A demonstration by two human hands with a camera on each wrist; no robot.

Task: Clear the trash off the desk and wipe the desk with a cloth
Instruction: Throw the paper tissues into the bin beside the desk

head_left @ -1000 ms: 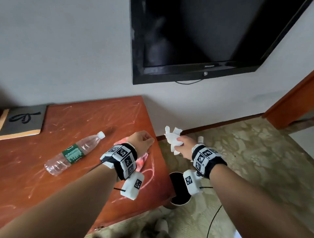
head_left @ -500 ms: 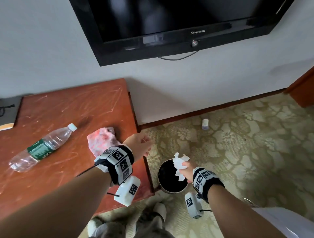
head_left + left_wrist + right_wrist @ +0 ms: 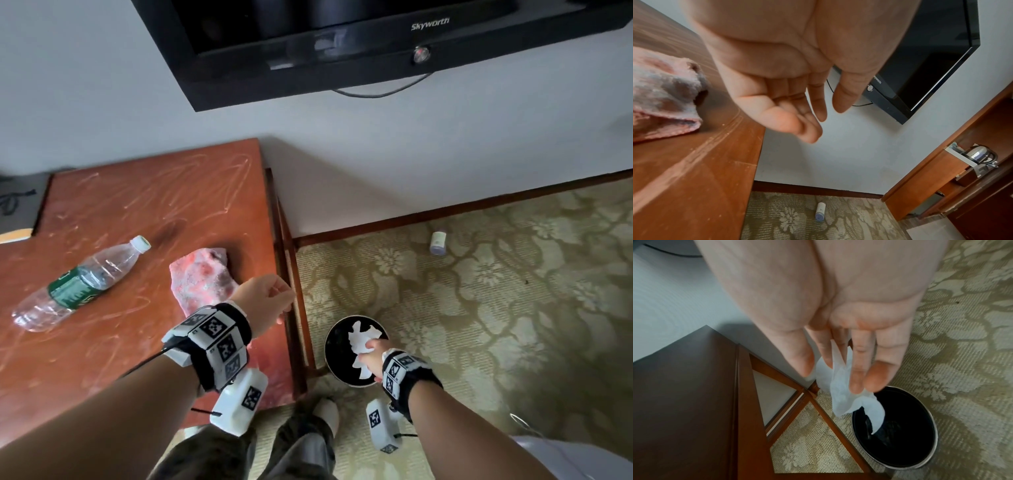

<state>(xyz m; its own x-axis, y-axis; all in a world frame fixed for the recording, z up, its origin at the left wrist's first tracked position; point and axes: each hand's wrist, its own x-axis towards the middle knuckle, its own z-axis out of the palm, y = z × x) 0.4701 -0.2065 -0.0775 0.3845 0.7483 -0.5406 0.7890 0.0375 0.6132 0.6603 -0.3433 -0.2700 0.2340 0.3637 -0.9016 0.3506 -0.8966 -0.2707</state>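
My right hand hangs over a round black bin on the carpet beside the desk and pinches a crumpled white tissue. In the right wrist view the tissue dangles from thumb and fingers of that hand above the bin's rim. My left hand hovers at the right edge of the brown desk, fingers relaxed and empty. A pink cloth lies just left of it. A clear plastic bottle with a green label lies on its side further left.
A black TV hangs on the wall above. A small white container lies on the patterned carpet near the skirting. A grey pad sits at the desk's far left. My feet stand near the bin.
My right hand has dropped with the tissue from desk height down to the bin's mouth. My left hand has lifted off the pink cloth. The head view has tilted downward.
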